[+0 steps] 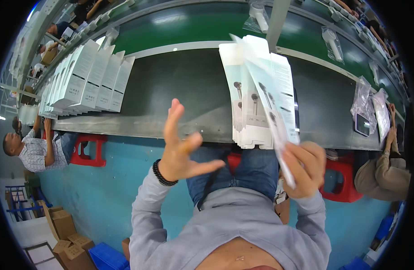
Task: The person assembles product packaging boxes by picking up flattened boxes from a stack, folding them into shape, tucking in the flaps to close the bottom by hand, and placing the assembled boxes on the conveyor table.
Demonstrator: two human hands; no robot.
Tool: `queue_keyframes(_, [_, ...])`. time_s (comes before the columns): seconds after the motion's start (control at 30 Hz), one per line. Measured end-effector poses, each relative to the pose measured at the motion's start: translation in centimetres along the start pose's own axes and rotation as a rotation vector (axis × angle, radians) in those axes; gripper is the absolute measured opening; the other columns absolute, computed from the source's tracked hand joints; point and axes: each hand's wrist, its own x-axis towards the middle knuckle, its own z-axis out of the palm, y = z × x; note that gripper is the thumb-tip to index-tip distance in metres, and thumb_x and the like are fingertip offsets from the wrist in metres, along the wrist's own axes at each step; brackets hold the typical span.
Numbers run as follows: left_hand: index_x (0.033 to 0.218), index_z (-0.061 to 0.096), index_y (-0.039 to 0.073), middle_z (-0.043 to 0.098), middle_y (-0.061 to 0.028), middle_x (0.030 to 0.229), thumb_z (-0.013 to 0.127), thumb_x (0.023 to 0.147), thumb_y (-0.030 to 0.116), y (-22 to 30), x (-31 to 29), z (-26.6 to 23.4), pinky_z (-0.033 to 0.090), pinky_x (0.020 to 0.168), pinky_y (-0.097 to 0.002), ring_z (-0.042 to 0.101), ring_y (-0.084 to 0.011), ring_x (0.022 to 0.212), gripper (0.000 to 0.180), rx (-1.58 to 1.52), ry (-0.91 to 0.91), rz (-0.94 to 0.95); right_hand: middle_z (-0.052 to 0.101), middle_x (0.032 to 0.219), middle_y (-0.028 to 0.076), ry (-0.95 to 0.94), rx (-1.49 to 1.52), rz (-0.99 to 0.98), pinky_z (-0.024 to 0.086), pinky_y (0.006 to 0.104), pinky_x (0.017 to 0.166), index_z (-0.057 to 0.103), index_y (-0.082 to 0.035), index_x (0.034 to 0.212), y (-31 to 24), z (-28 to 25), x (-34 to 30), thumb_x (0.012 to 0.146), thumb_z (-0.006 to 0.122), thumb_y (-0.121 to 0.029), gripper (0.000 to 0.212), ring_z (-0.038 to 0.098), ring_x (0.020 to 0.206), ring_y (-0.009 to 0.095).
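Observation:
My right hand point(306, 167) pinches the lower end of a flat, folded carton point(271, 105), white and pale green with pictures of a handheld device on it. That carton is tilted up over a stack of similar flat cartons point(252, 128) on the dark bench in front of me. Left of the stack, my left hand point(177, 150) hovers by the bench's near edge, fingers spread and holding nothing. Farther left on the bench stands a row of opened-up white cartons point(83, 83), close together with their top flaps raised.
A phone point(362, 124) and clear plastic bags point(363, 96) lie on the bench point(180, 85) at right. Behind runs a green conveyor point(184, 29) with bagged white devices point(259, 19). A metal post point(277, 22) rises beyond the stack. People sit on both sides, near red stools point(90, 150).

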Motion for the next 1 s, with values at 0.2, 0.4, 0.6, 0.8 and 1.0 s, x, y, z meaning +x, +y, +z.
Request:
queue_keyframes(0.2, [0.139, 0.011, 0.033, 0.018, -0.0154, 0.141, 0.059, 0.071, 0.058, 3.7, 3.1, 0.0, 0.006, 0.101, -0.0623, 0.018, -0.0441, 0.128, 0.087, 0.605, -0.014, 0.647, 0.060, 0.090, 0.022, -0.018, 1.250, 0.342, 0.046, 0.0304, 0.058, 0.057, 0.009, 0.103, -2.8, 1.3, 1.2, 0.085, 0.046, -0.008, 0.028, 0.059, 0.067, 0.027])
queue_keyframes(0.4, [0.109, 0.051, 0.042, 0.050, -0.0119, 0.114, 0.067, 0.068, 0.030, 5.5, 1.8, -2.8, 0.038, 0.085, -0.0485, 0.052, -0.0304, 0.097, 0.046, 0.391, -0.391, 0.208, 0.059, 0.069, 0.014, -0.281, 0.810, 0.323, 0.043, 0.0281, 0.048, 0.057, 0.007, 0.103, -2.1, 2.7, 0.7, 0.080, 0.053, 0.000, 0.025, 0.057, 0.052, 0.021])
queue_keyframes(0.6, [0.108, 0.049, 0.008, 0.063, -0.0060, 0.070, 0.079, 0.058, 0.013, 5.4, -0.8, -5.6, 0.044, 0.047, -0.0269, 0.060, -0.0189, 0.056, 0.058, 0.067, -0.138, -0.115, 0.061, 0.070, 0.011, -0.058, 1.098, 0.162, 0.047, 0.0304, 0.052, 0.056, 0.005, 0.104, -1.7, 6.9, -1.8, 0.080, 0.061, -0.020, 0.035, 0.059, 0.057, 0.025])
queue_keyframes(0.8, [0.135, 0.012, 0.007, 0.060, -0.0145, 0.089, 0.072, 0.066, -0.004, 7.2, -2.6, 0.0, 0.048, 0.066, -0.0291, 0.058, -0.0163, 0.071, 0.092, -0.146, 0.362, -0.459, 0.063, 0.076, 0.016, 0.175, 0.938, 0.768, 0.050, 0.0327, 0.058, 0.050, 0.004, 0.100, -9.3, 13.0, -5.9, 0.082, 0.063, -0.022, 0.034, 0.063, 0.064, 0.029])
queue_keyframes(1.0, [0.138, -0.011, 0.006, 0.048, -0.0182, 0.115, 0.060, 0.074, -0.004, 6.9, -3.9, 0.3, 0.040, 0.084, -0.0305, 0.051, -0.0200, 0.096, 0.096, -0.204, 0.477, -0.637, 0.061, 0.073, 0.017, -0.087, 0.968, 0.779, 0.047, 0.0308, 0.054, 0.049, 0.003, 0.087, -6.6, 11.7, -5.2, 0.083, 0.061, -0.019, 0.025, 0.063, 0.062, 0.025])
